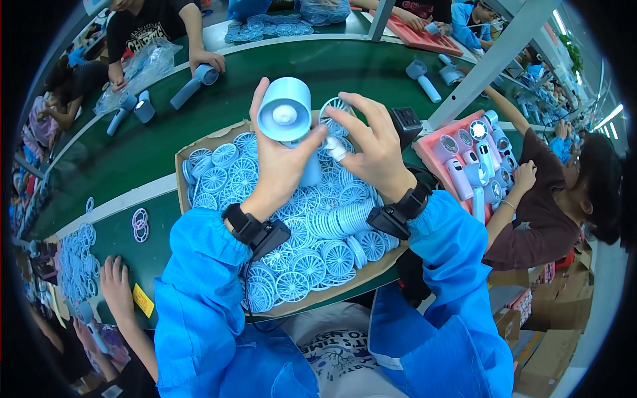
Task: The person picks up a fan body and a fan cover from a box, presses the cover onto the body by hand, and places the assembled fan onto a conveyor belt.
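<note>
My left hand (275, 166) is wrapped round a light-blue handheld fan body (284, 106), its round open head facing up and showing a white hub inside. Between the fingers of my right hand (379, 147) is a light-blue spoked fan grille (334, 111), held close to the right of the fan head but apart from it. Something white (337, 150) sits at my right thumb tip; I cannot tell whether it is a wrap or a loose piece. Below both hands, many similar grilles (308, 265) fill a shallow cardboard box (211, 140), some of them stacked in a row.
Behind the box runs a green conveyor belt (352, 73) carrying several fan bodies. A pink tray (428, 147) of fans stands at right, beside a seated co-worker and a slanted metal post (491, 63). At left lie lilac rings (140, 225), a pile of blue rings (77, 262) and another person's hand.
</note>
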A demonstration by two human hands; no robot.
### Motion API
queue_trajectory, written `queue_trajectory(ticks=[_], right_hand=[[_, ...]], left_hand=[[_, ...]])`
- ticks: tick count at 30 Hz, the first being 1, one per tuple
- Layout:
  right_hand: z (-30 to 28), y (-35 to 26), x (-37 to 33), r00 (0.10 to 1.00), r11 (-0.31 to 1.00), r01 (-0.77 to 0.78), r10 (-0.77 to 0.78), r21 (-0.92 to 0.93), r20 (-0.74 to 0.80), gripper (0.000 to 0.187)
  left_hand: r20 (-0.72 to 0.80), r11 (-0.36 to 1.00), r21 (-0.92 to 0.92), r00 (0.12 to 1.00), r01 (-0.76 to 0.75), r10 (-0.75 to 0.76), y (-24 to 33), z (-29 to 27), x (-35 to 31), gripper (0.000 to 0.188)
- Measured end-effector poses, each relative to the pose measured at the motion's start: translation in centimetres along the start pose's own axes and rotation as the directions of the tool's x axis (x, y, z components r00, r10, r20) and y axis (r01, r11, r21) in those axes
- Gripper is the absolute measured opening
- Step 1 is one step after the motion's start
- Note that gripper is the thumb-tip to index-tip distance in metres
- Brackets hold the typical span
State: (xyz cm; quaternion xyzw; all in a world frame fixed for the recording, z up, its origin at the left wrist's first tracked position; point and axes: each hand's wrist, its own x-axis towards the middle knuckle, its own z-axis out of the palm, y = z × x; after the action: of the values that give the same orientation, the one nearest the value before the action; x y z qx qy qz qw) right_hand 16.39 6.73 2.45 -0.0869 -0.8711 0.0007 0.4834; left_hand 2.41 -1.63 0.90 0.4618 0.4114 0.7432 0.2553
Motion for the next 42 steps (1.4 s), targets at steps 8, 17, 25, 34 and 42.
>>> queue_trajectory(ticks=[8,17,25,34,42], right_hand=[[0.2,-0.4,-0.2,0.983,0.981,-0.177,0.173,0.083,0.056,0.049],[-0.1,-0.5,-0.3,0.990,0.993,-0.119,0.118,0.004,0.080,0.048],[0.0,-0.7,-0.3,0.989,0.992,-0.125,0.124,0.000,0.086,0.048],[0.2,-0.8,-0.6,0.985,0.992,-0.117,0.121,-0.037,0.125,0.047],[0.0,0.4,-0.5,0.993,0.991,-0.038,0.052,-0.128,0.110,0.041]], left_hand=[[0.191,0.948,0.157,0.933,0.277,-0.305,-0.8,-0.1,-0.2,0.076],[0.251,0.947,0.087,0.913,0.308,-0.320,-1.2,0.4,-0.7,0.078],[0.278,0.946,0.176,0.909,0.270,-0.311,-1.8,-0.1,-0.8,0.079],[0.286,0.932,0.167,0.889,0.321,-0.357,-1.8,0.2,-1.1,0.078],[0.366,0.833,-0.006,0.776,0.554,-0.514,0.3,-0.2,-0.2,0.076]])
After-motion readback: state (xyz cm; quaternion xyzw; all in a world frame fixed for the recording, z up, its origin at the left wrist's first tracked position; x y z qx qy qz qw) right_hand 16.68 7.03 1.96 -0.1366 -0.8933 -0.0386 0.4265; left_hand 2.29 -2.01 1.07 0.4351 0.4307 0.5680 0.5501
